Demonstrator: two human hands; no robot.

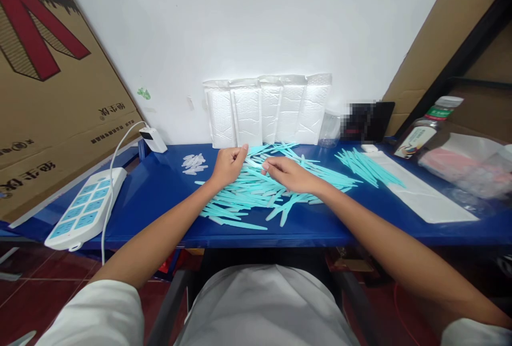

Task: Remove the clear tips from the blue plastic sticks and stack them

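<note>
A loose heap of slim turquoise tapered sticks (pixel 256 188), shaped like eyebrow razor handles, spreads over the blue table. My left hand (pixel 231 166) is above the heap's left part, fingers curled in and thumb up; what it holds, if anything, is hidden. My right hand (pixel 291 174) is just to the right over the same heap, thumb and fingertips pinched together. A pale bit shows between the hands, too small to name. A small pile of clear whitish plastic pieces (pixel 194 163) lies to the left of my left hand.
Several white padded packets (pixel 267 114) lean on the wall behind the heap. Rightward are a separate bunch of turquoise sticks (pixel 370 167), a white flat packet (pixel 426 191), a bottle (pixel 418 135) and a clear cup (pixel 330 128). A power strip (pixel 86 207) with a white cable lies left.
</note>
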